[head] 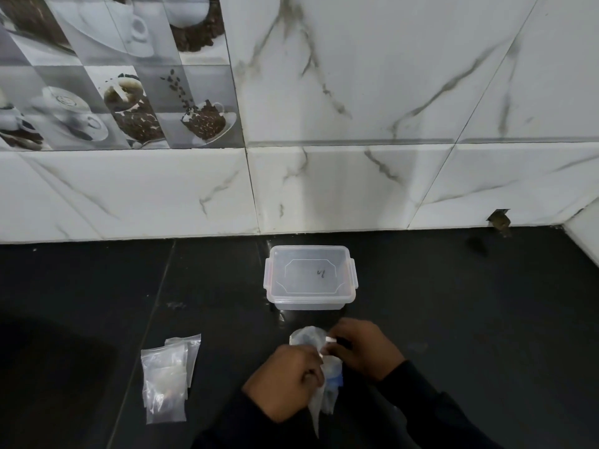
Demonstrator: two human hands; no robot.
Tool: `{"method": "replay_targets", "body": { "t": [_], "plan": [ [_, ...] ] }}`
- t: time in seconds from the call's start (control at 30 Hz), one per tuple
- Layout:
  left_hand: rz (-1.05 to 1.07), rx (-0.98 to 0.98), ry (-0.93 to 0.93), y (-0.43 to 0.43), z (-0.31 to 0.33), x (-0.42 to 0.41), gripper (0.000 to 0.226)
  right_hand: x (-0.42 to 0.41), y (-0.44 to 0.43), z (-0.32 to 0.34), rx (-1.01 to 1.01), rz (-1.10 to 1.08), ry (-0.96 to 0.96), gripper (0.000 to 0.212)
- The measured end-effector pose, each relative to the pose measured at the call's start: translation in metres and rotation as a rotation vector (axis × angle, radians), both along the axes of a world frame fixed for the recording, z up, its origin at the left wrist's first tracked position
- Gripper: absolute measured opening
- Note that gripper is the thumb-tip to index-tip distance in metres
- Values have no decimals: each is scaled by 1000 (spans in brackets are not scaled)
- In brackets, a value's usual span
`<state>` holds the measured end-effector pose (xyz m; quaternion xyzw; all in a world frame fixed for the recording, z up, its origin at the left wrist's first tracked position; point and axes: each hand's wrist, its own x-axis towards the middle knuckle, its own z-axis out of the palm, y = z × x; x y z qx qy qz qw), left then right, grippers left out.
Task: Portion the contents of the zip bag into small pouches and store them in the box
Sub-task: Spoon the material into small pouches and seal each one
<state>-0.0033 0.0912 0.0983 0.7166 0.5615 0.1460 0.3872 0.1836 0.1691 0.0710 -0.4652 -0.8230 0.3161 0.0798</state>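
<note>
Head view looks down on two hands working close together over a glossy black stone countertop (453,319). Between them is the clear, crinkly plastic zip bag (319,406). The left hand (285,380) has its fingers curled in, bunching the film on its side of the mouth. The right hand (363,348) pinches the opposite lip between thumb and bent fingers. That opposed grip looks meant to pull the closure apart, or to hold the mouth steady for portioning. The bag's thin body hangs limp below the knuckles towards the wearer, and a rounded bulge of film swells just past the fingertips. Something pale and a bit of blue show through the plastic beside the left fingers, but what they are cannot be told. Straight beyond the fingertips, near yet apart from them, stands the translucent rectangular plastic box (309,277). It has rounded corners and clip tabs on its short sides. Its lid appears seated, so it would need opening before anything is stored. Well off to the outer side of the left hand lies a loose, overlapping stack of small flat clear zip pouches (167,377). They are wrinkled and look mostly unfilled, probably kept within reach for filling. Farther beyond the box rises a smooth white wall of grey-veined marble tiles (356,189).
</note>
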Motion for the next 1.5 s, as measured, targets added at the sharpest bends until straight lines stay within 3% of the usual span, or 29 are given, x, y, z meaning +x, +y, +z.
{"method": "replay_targets", "body": {
  "t": [0.07, 0.17, 0.33, 0.43, 0.63, 0.73, 0.9, 1.1, 1.2, 1.3, 1.37, 1.5],
  "plan": [
    [5, -8, -133, 13, 18, -2, 23, -3, 3, 11, -79, 20, 10, 18],
    [45, -82, -292, 33, 32, -4, 24, -5, 12, 28, -324, 0, 89, 15],
    [98, -114, -313, 41, 28, -10, 25, -2, 21, 27, -747, -316, 181, 32],
    [66, -76, -249, 32, 25, -12, 21, 5, 18, 17, -699, -427, 244, 26],
    [28, 50, -48, -2, -3, -8, 22, 16, 13, 1, -524, -546, 469, 40],
    [12, 90, 65, -14, -23, -3, 22, 18, 8, -5, -506, -565, 480, 40],
    [62, 83, 57, -26, -37, 2, 25, 15, -2, -7, -390, -494, 451, 30],
    [190, 86, -189, -16, -5, 0, 22, 10, -7, 12, -81, 32, 149, 6],
    [86, -78, -394, 2, 33, -5, 25, 5, -5, 40, -39, 243, 210, 9],
    [154, -280, -738, 19, 52, -12, 19, 1, 0, 54, -113, 244, 386, 6],
    [331, -396, -901, 31, 43, -17, 9, -6, 4, 50, -159, 196, 336, 11],
    [475, -452, -836, 33, 17, -18, 20, -12, 4, 28, -467, 138, 181, 22]
  ]
}}
